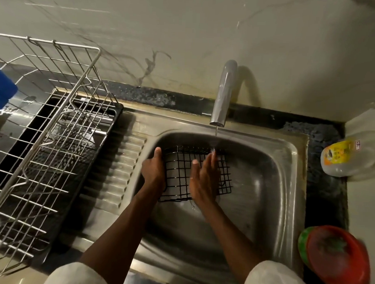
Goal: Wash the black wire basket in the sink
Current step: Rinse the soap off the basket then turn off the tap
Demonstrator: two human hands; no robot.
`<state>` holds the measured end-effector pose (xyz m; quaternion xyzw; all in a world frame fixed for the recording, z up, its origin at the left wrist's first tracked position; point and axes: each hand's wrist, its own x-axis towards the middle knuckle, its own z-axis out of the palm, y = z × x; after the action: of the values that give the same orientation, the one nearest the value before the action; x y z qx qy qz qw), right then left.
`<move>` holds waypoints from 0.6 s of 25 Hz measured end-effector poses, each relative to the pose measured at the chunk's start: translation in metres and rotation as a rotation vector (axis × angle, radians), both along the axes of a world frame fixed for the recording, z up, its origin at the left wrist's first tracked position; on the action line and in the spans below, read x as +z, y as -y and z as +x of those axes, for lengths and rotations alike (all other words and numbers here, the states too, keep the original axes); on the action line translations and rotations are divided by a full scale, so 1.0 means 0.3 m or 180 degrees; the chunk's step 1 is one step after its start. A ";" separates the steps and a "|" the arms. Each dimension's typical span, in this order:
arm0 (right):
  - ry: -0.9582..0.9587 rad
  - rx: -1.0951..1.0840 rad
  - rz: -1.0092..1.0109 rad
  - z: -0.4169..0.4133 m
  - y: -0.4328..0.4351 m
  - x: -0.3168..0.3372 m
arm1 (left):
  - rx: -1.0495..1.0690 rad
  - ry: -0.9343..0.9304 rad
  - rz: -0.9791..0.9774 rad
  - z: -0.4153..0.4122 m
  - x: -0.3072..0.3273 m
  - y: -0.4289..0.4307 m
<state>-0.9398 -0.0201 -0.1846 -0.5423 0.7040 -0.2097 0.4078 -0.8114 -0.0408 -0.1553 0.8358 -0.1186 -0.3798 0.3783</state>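
The black wire basket (181, 173) sits low in the sink (288, 149), directly between and under the two hands. Its grid faces up and its far rim reaches the thin water stream (216, 132) falling from the tap (223, 94). Its longer side seems to run crosswise, from one hand to the other, though blur makes that hard to say for certain.

The left hand (153, 172) grips the basket's left edge, thumb lying up along the wire, and appears to be steadying it. The right hand (204, 178) lies flat on the grid with fingers straight and together, its fingertips just under the stream. It holds nothing, and no sponge or cloth is visible. The right hand is nearer the water, so any rubbing of the mesh would likely fall to it while the left hand turns or tilts the frame.

Well out beyond the left hand, a steel dish rack (45, 115) stands on the drainboard. Past the right hand, on the dark counter (325, 189), lie a plastic bottle (349, 156) and, nearer the person, a red bowl (337, 255).
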 end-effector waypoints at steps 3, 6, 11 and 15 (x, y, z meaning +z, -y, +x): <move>-0.0047 0.0030 0.0199 0.129 -0.013 0.054 | -0.0290 0.0600 0.0213 -0.019 0.042 0.016; 0.0263 -0.0900 0.0777 0.051 0.107 0.019 | -0.0483 0.0755 0.0277 -0.033 0.084 0.027; -0.0689 -0.0800 0.1612 -0.087 0.312 -0.355 | -0.0612 0.0882 -0.0158 -0.101 0.120 0.068; 0.0451 -0.1435 0.1489 0.009 0.233 -0.033 | -0.0388 0.0933 0.0141 -0.063 0.091 0.041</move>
<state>-0.9372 -0.0899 -0.1945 -0.2485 0.8052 -0.1646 0.5126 -0.8302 -0.0532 -0.1280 0.8817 -0.2145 -0.2785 0.3146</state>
